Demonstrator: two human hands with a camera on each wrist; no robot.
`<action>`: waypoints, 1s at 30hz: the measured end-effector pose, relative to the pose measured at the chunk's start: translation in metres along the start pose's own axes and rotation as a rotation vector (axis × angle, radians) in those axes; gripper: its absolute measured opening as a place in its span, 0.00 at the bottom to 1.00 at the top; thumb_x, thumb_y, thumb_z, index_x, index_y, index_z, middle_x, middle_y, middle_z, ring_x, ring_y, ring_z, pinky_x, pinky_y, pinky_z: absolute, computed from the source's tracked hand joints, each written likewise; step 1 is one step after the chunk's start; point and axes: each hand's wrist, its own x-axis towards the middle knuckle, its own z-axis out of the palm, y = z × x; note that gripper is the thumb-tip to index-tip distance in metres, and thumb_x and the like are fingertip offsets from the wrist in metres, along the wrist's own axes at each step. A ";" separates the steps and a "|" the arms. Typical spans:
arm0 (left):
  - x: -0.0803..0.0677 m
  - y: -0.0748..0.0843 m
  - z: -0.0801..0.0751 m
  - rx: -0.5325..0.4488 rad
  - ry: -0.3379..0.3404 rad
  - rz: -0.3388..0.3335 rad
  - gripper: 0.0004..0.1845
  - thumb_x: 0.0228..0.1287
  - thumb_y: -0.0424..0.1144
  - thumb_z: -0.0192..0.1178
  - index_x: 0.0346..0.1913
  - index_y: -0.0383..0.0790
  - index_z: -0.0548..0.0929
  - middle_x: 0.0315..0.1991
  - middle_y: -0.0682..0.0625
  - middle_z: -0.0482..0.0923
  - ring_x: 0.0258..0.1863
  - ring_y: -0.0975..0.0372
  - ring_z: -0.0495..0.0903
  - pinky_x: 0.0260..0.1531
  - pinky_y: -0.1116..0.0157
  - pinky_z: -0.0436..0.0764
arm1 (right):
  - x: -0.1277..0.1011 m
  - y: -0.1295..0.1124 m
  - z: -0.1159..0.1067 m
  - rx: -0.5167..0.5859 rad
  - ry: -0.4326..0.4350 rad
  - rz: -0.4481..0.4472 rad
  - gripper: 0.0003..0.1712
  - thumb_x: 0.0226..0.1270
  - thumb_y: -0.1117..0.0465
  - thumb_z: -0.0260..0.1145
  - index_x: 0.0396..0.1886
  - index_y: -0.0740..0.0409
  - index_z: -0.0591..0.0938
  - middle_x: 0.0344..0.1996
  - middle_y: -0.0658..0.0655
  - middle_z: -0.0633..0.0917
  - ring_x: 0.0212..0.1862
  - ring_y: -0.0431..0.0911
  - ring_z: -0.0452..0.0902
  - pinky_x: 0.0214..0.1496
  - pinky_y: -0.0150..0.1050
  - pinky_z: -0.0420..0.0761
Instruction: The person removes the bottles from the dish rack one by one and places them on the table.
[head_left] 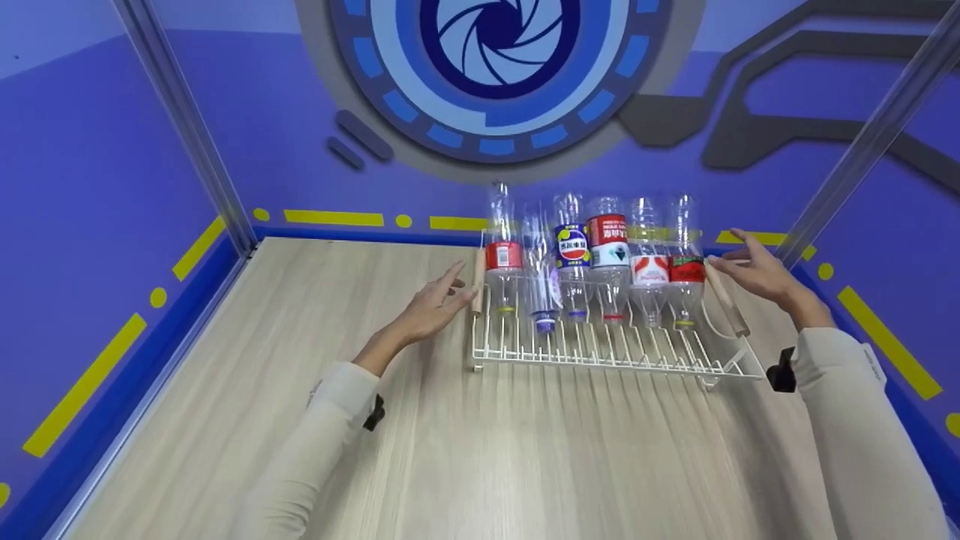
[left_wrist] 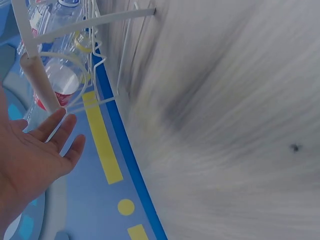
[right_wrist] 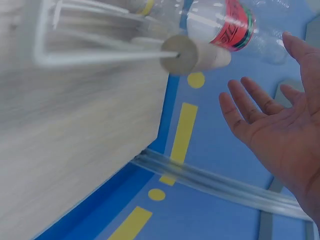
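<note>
A white wire rack (head_left: 600,363) stands on the table with several clear plastic bottles leaning in it, caps downward. Among them are a red-labelled bottle (head_left: 503,255) at the left end and a bottle with a red and green label (head_left: 686,268) at the right end. My left hand (head_left: 433,306) is beside the rack's left wooden handle (left_wrist: 40,82), fingers spread; whether a fingertip touches it I cannot tell. On the other side, my right hand (head_left: 766,279) has its fingers extended near the right wooden handle (head_left: 729,304), and its palm (right_wrist: 280,130) holds nothing.
A light wood-grain table (head_left: 360,465) lies under the rack. Behind it rises a blue and purple printed wall (head_left: 247,135), close to the bottles. Metal posts (head_left: 187,127) mark the corners.
</note>
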 end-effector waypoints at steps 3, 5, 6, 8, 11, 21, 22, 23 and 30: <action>0.002 -0.001 0.005 -0.026 -0.007 0.018 0.39 0.79 0.59 0.47 0.83 0.52 0.48 0.71 0.38 0.70 0.69 0.46 0.70 0.68 0.41 0.70 | 0.007 -0.004 0.002 0.012 -0.018 0.001 0.52 0.80 0.44 0.53 0.82 0.65 0.34 0.72 0.84 0.60 0.73 0.77 0.57 0.72 0.71 0.63; 0.004 -0.003 0.008 -0.047 -0.009 0.040 0.38 0.79 0.57 0.48 0.83 0.49 0.49 0.68 0.38 0.72 0.66 0.47 0.73 0.65 0.43 0.73 | 0.011 -0.006 0.005 0.016 -0.027 -0.003 0.52 0.81 0.44 0.53 0.82 0.65 0.34 0.72 0.84 0.60 0.73 0.77 0.58 0.72 0.70 0.64; 0.004 -0.004 0.010 -0.057 -0.011 0.053 0.38 0.80 0.55 0.48 0.83 0.48 0.49 0.67 0.38 0.73 0.65 0.47 0.74 0.63 0.44 0.75 | 0.014 -0.007 0.006 0.016 -0.031 -0.005 0.52 0.81 0.45 0.53 0.82 0.66 0.34 0.72 0.84 0.59 0.73 0.76 0.58 0.72 0.70 0.64; 0.006 -0.006 0.012 -0.081 -0.016 0.074 0.37 0.80 0.53 0.49 0.83 0.46 0.50 0.64 0.38 0.76 0.61 0.49 0.77 0.60 0.46 0.78 | 0.018 -0.009 0.008 0.013 -0.034 -0.009 0.51 0.81 0.46 0.53 0.82 0.67 0.35 0.72 0.84 0.60 0.72 0.77 0.59 0.72 0.70 0.64; 0.006 -0.008 0.015 -0.114 -0.022 0.089 0.35 0.81 0.51 0.48 0.83 0.46 0.50 0.62 0.39 0.77 0.59 0.51 0.78 0.58 0.49 0.80 | 0.025 -0.010 0.012 -0.007 -0.026 -0.019 0.50 0.81 0.47 0.54 0.81 0.69 0.37 0.71 0.85 0.61 0.71 0.77 0.60 0.71 0.69 0.65; 0.008 -0.014 0.026 -0.176 -0.032 0.060 0.32 0.84 0.52 0.42 0.83 0.50 0.51 0.66 0.38 0.74 0.57 0.52 0.77 0.59 0.50 0.77 | 0.040 -0.009 0.021 -0.090 -0.039 0.012 0.52 0.78 0.51 0.60 0.79 0.75 0.39 0.68 0.87 0.61 0.68 0.79 0.61 0.72 0.70 0.63; 0.008 -0.015 0.027 -0.187 -0.034 0.057 0.32 0.84 0.52 0.42 0.83 0.51 0.51 0.66 0.38 0.74 0.58 0.52 0.77 0.60 0.49 0.77 | 0.041 -0.009 0.022 -0.098 -0.041 0.014 0.52 0.77 0.52 0.60 0.79 0.76 0.39 0.68 0.88 0.61 0.68 0.79 0.62 0.72 0.70 0.63; 0.009 -0.015 0.028 -0.197 -0.034 0.054 0.32 0.84 0.52 0.42 0.83 0.52 0.51 0.66 0.38 0.74 0.58 0.52 0.77 0.60 0.48 0.77 | 0.041 -0.008 0.023 -0.097 -0.045 0.017 0.53 0.77 0.53 0.61 0.79 0.76 0.39 0.67 0.88 0.61 0.67 0.79 0.62 0.71 0.70 0.63; 0.013 -0.012 0.030 -0.204 -0.034 0.018 0.32 0.82 0.56 0.44 0.83 0.58 0.51 0.61 0.39 0.77 0.56 0.53 0.78 0.60 0.48 0.77 | 0.045 -0.008 0.024 -0.047 -0.071 0.079 0.60 0.71 0.52 0.67 0.78 0.77 0.37 0.70 0.88 0.58 0.70 0.77 0.59 0.75 0.68 0.60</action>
